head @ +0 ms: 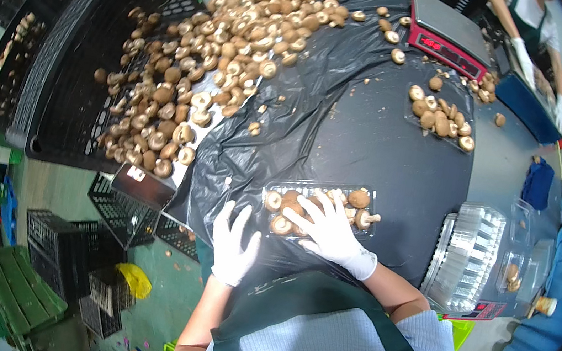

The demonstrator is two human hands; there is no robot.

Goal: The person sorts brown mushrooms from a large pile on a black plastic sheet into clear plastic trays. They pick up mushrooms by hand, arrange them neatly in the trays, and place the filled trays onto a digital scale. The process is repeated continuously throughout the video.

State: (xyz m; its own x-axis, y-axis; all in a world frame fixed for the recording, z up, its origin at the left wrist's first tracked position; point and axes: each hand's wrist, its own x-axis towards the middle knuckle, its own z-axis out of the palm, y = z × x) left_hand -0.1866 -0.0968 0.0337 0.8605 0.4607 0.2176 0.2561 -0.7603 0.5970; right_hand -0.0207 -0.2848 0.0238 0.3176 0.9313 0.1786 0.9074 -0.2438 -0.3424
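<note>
My left hand (234,247), in a white glove, rests at the near edge of the black plastic sheet (380,119), its fingers apart and nothing in them. Just right of it lies a clear plastic tray (374,199) with brown-capped mushrooms (291,198) in it, some stem up. My right hand (332,231), gloved too, is spread over the tray's middle, its fingers on or just above the mushrooms; it hides several of them. One mushroom (364,219) at the tray's right end points its stem outward.
A large mushroom pile (246,36) spills from a tipped black crate (87,57) at left. Farther off are a second filled tray (442,117) and a red digital scale (449,35). Stacked clear trays (466,255) stand at right. A gloved co-worker (534,44) handles a blue container (528,105).
</note>
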